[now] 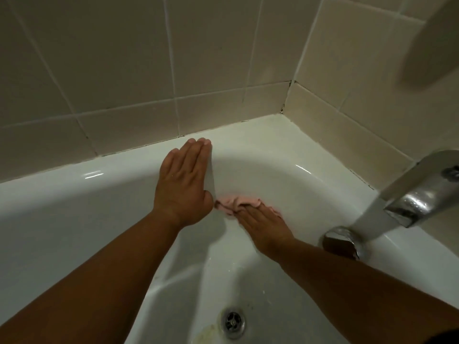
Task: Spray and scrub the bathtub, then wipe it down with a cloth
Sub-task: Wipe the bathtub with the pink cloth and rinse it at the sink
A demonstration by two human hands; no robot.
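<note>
Your left hand presses flat on the bathtub far rim; your right hand, fingers straight, pushes the pink cloth on the end wall. The wet enamel can let your supporting palm slip.

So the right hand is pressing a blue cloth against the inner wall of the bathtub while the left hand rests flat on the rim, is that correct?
Not quite: the cloth is pink, not blue, as the head view shows. The rest holds: the right hand presses it against the bathtub inner wall while the left hand rests flat on the rim.
</note>
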